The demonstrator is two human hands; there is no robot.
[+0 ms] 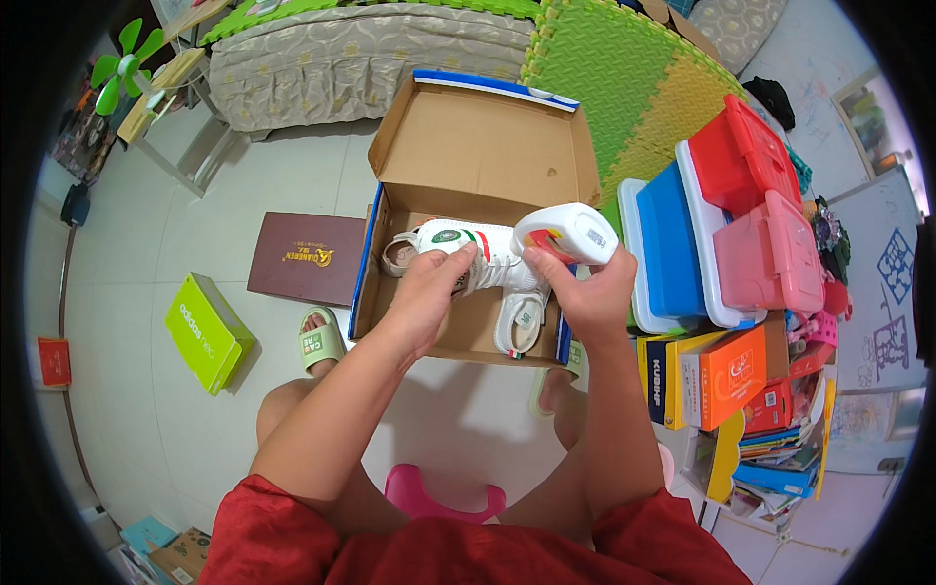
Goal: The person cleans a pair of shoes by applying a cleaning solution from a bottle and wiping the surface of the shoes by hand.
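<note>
Before me stands an open cardboard shoe box (474, 150) with blue edges, its lid tipped back. My left hand (431, 292) grips a white lace-up sneaker (499, 248) with green and red stripes, held over the box. In my right hand (592, 292) is a white plastic bottle (567, 234) with a red and yellow label, its base turned up to the right and its other end by the sneaker's laces. The bottle's far end is hard to make out. Another white shoe (521, 325) lies in the box at the lower right. At the box's left side shows a shoe's open heel.
A maroon box (307, 257) and a lime-green shoe box (208, 333) lie on the tiled floor at left. Stacked plastic storage bins (676, 234), an orange box (733, 376) and a book rack (724, 457) stand at right. Foam mats (614, 88) lean beyond the box.
</note>
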